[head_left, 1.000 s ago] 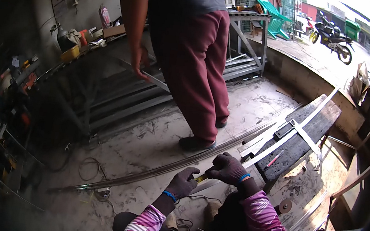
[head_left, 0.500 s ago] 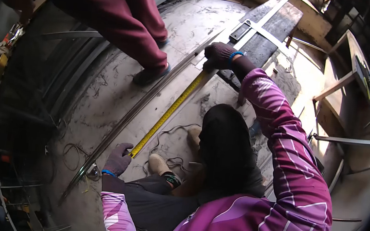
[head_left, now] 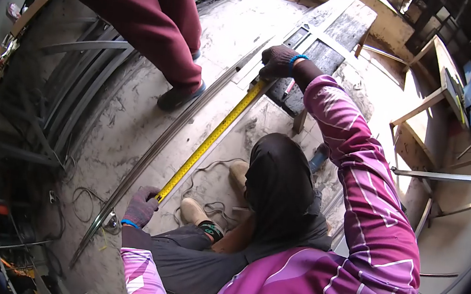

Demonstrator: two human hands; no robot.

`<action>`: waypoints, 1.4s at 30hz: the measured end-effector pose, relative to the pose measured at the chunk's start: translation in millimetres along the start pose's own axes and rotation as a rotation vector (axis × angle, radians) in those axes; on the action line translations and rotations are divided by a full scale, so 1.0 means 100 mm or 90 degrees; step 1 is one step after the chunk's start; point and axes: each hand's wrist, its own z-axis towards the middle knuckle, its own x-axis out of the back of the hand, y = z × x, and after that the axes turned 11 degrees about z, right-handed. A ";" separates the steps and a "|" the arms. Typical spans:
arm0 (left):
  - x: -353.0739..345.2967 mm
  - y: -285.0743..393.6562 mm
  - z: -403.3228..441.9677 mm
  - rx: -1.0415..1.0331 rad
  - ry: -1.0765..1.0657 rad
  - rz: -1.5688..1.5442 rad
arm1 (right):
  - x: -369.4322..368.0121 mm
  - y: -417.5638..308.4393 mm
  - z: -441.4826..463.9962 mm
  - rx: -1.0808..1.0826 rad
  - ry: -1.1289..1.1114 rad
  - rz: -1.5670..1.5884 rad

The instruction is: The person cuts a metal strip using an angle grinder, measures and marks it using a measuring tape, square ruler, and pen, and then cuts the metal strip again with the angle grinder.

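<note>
Dark gloves (head_left: 280,63) cover the fingers of the left hand (head_left: 140,208) and right hand (head_left: 280,63). Just behind the fingers, each wrist has a blue band (head_left: 299,58). Farther back come dark undersleeves (head_left: 307,74), then a purple, white-lined shirt (head_left: 313,283). Below the right fingers are dark trousers (head_left: 279,175); near the left, a beige shoe (head_left: 193,211).

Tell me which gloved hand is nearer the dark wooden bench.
The right hand, at the far end of the yellow tape, beside the bench; the left hand is at the tape's near end, well away from it.
</note>
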 end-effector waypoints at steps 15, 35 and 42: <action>-0.02 0.01 -0.02 0.020 -0.013 0.002 | 0.06 0.12 0.03 -0.035 -0.022 0.058; 0.01 0.00 0.04 -0.036 -0.027 0.176 | 0.14 0.30 0.06 -0.009 -0.019 0.043; 0.00 0.03 0.00 -0.051 0.012 0.154 | 0.11 0.30 0.08 -0.007 -0.018 0.042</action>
